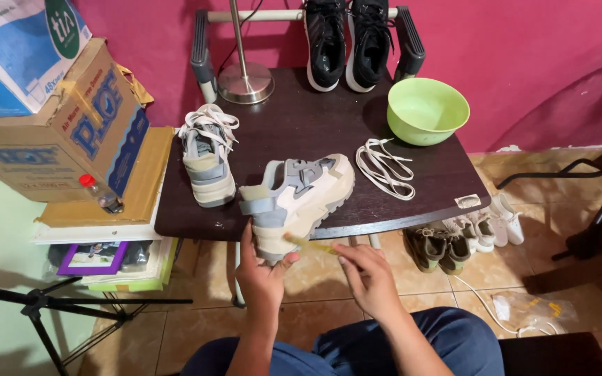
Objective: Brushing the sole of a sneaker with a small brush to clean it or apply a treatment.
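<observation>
Left hand [263, 268] closed round the heel of a light, stiff-soled sneaker [297, 202], likely an easy firm hold; right hand [369, 278] pinches a thin yellow brush [311, 244].

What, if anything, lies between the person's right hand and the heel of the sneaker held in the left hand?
Only the thin yellow stick that the right hand holds; its tip reaches the sneaker heel, gripped by the left hand.

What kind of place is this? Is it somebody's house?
Probably a room in a home. A small dark table stands against a pink wall on a tiled floor, with cardboard boxes stacked beside it and pairs of shoes underneath. The left hand holds a sneaker.
</observation>
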